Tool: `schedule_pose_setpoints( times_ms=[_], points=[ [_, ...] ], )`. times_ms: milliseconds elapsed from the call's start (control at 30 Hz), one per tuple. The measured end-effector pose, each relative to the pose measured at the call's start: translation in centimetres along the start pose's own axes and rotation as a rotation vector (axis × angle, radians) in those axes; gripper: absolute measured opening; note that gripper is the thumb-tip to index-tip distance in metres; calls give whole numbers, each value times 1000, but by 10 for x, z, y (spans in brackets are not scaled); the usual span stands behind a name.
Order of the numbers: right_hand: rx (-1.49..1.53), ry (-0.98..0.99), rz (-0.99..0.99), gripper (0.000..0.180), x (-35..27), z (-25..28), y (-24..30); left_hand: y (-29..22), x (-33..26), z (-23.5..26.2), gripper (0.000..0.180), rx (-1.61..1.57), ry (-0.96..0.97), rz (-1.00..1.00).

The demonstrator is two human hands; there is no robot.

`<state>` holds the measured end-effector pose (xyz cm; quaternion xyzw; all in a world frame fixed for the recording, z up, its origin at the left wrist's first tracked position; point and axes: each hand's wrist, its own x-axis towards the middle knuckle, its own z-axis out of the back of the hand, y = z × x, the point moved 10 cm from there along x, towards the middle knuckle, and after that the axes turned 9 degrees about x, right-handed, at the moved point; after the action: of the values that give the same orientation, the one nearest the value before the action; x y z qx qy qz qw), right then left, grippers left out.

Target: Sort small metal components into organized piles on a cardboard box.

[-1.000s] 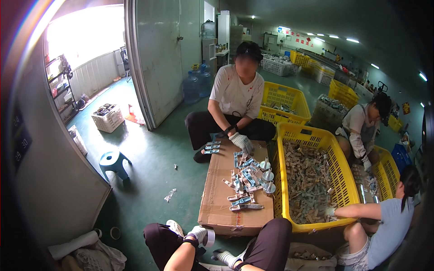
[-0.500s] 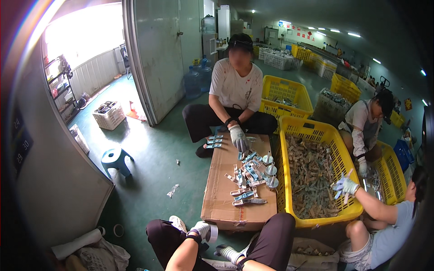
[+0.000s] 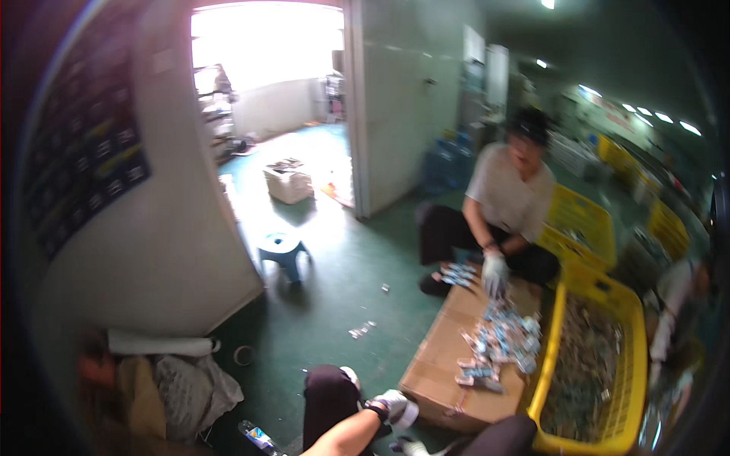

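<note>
My left hand wears a white glove and lies by my dark-trousered knee, close to the near corner of a brown cardboard box. Blur hides how its fingers are set. A sliver of white glove low down may be my right hand; too little of it shows. On the box lies a pile of small blue-and-white packets. A person in a light shirt sits opposite, with a gloved hand on the far end of the pile.
A yellow plastic crate full of small pieces stands right of the box, and another person crouches behind it. A blue stool and a white crate stand towards the bright doorway. Bags and a bottle lie at lower left.
The view has swung left and closer, so the box and yellow crate now sit at the right. The person opposite keeps a gloved hand at the packets. My left hand stays by my knee.
</note>
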<state>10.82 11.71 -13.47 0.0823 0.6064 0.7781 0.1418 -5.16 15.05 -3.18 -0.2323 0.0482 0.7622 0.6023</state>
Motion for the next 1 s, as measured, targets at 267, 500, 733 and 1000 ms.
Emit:
schedule_pose_setpoints(
  times_ms=[267,500,733,1000],
  points=[
    [-63,106,43,20,49,-4,18,36,-6,-57,12,-518,254,205],
    [-81,50,-45,19,33,6,4,29,17,-60,8,-219,268,70],
    [-88,58,-101,18,18,-8,-5,29,17,-70,8,208,133,-4],
    [-85,97,-67,27,7,-5,39,11,3,-68,9,324,102,-41]
  ],
)
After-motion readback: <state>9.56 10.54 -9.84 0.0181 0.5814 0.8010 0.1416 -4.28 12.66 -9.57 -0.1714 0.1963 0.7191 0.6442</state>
